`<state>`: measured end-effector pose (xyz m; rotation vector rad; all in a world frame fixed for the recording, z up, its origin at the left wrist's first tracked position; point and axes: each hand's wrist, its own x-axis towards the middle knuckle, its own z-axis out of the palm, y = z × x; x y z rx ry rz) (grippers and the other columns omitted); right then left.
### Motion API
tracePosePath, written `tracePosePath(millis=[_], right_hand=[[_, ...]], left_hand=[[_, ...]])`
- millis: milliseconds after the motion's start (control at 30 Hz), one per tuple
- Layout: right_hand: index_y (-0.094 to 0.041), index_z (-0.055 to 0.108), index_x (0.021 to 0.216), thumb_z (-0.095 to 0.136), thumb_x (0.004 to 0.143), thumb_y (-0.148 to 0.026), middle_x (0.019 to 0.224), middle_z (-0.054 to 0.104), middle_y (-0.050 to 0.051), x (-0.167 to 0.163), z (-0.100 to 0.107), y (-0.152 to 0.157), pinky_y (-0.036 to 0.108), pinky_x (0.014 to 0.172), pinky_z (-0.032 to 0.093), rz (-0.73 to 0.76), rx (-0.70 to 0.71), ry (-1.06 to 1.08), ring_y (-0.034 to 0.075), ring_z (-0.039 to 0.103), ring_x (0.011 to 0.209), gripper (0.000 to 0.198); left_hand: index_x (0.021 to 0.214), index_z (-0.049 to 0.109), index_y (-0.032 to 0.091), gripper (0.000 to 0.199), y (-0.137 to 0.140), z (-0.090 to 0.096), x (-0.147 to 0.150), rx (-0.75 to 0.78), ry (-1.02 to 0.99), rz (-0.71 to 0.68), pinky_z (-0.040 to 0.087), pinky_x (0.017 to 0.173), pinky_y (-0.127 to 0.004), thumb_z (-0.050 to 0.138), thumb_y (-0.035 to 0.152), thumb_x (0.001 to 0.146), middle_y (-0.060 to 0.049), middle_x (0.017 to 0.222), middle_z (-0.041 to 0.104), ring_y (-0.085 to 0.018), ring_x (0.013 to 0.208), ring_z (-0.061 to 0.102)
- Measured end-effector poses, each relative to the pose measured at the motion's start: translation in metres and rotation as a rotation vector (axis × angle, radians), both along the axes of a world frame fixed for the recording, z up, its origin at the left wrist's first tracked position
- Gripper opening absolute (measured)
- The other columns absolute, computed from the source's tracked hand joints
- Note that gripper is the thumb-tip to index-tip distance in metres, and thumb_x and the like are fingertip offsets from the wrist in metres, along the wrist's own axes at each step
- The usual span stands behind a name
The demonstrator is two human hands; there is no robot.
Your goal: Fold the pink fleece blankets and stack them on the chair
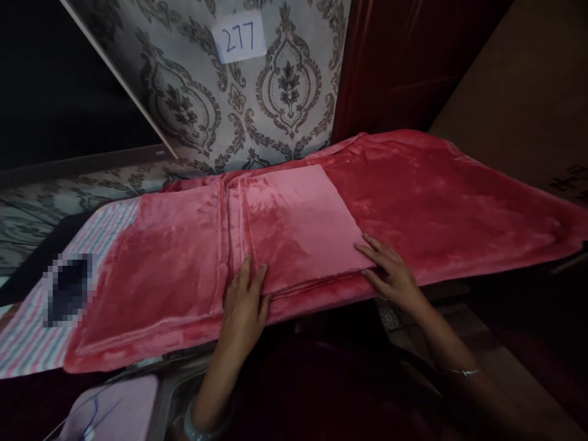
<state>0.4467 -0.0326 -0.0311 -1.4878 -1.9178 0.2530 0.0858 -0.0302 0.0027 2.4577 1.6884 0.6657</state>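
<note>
A plush pink-red blanket (459,208) is spread along the long surface in front of me. On its middle lies a folded pink plush cloth (316,226), flat and roughly square. My left hand (245,300) rests at the near left corner of this folded cloth, fingers stretched out and apart. At its near right corner, my right hand (388,269) touches the edge with fingers spread. Left of my left hand lies another folded red plush piece (169,257), with a narrow gap between the two stacks.
A striped cloth (114,220) lies at the left end, with a blurred dark patch (71,291) over it. A dark screen (68,92) stands at the back left. Patterned wallpaper bears a paper marked 277 (239,37). A pink padded item (114,407) sits below, front left.
</note>
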Motion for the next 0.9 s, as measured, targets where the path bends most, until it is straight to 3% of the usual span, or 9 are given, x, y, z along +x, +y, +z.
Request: tracePosePath(millis=[133,300,400,500,633,767,900], right_hand=[[-0.03,0.058,0.143,0.047,0.1,-0.043,0.155,0.048,0.009,-0.001,0.001,0.0,0.052,0.114,0.038,-0.011,-0.003,0.064,0.028,0.048,0.14,0.046],[-0.029,0.063,0.137,0.049,0.099,-0.044,0.15,0.054,0.009,-0.002,0.0,0.0,0.052,0.114,0.039,-0.035,0.011,0.11,0.028,0.051,0.137,0.043],[-0.03,0.06,0.141,0.047,0.099,-0.044,0.15,0.053,0.008,-0.001,-0.002,0.001,0.054,0.114,0.038,-0.039,0.014,0.058,0.029,0.05,0.137,0.046],[-0.03,0.055,0.146,0.049,0.097,-0.045,0.155,0.048,0.007,-0.005,0.001,0.0,0.058,0.116,0.033,-0.064,0.068,-0.039,0.033,0.038,0.145,0.051],[-0.031,0.05,0.149,0.051,0.095,-0.05,0.161,0.039,0.006,-0.03,0.012,-0.002,0.063,0.118,0.022,-0.072,0.079,-0.168,0.037,0.025,0.151,0.057],[-0.029,0.053,0.146,0.052,0.095,-0.046,0.162,0.037,0.007,-0.065,0.02,0.001,0.062,0.119,0.018,-0.009,0.066,-0.258,0.035,0.024,0.151,0.054],[-0.027,0.051,0.147,0.056,0.093,-0.041,0.162,0.037,0.009,-0.083,0.019,0.007,0.062,0.12,0.014,-0.038,0.041,-0.282,0.036,0.024,0.151,0.057]], left_hand=[[0.142,0.056,0.028,0.05,0.002,0.006,-0.001,0.006,-0.048,-0.006,0.042,0.113,-0.058,0.053,0.025,0.092,-0.011,0.157,0.044,-0.034,0.139,0.048],[0.135,0.061,0.026,0.043,0.003,0.015,0.0,-0.019,-0.279,-0.07,0.048,0.109,-0.044,0.05,0.024,0.094,-0.011,0.138,0.057,-0.025,0.13,0.056],[0.117,0.07,0.025,0.028,0.005,0.02,0.003,-0.013,-0.441,-0.048,0.052,0.1,-0.04,0.054,0.028,0.094,-0.008,0.12,0.065,-0.022,0.115,0.063],[0.099,0.072,0.024,0.017,0.009,0.026,0.006,0.03,-0.586,-0.001,0.053,0.096,-0.037,0.059,0.032,0.093,-0.006,0.109,0.068,-0.02,0.106,0.065],[0.092,0.071,0.023,0.015,0.012,0.03,0.009,0.054,-0.731,0.025,0.052,0.095,-0.035,0.063,0.036,0.092,-0.005,0.106,0.069,-0.019,0.105,0.065],[0.09,0.071,0.023,0.015,0.013,0.035,0.012,0.039,-0.798,0.043,0.05,0.097,-0.036,0.064,0.036,0.091,-0.005,0.106,0.069,-0.019,0.105,0.064],[0.089,0.071,0.023,0.013,0.014,0.04,0.012,0.037,-0.839,0.051,0.049,0.099,-0.035,0.066,0.035,0.089,-0.004,0.106,0.069,-0.018,0.107,0.063]])
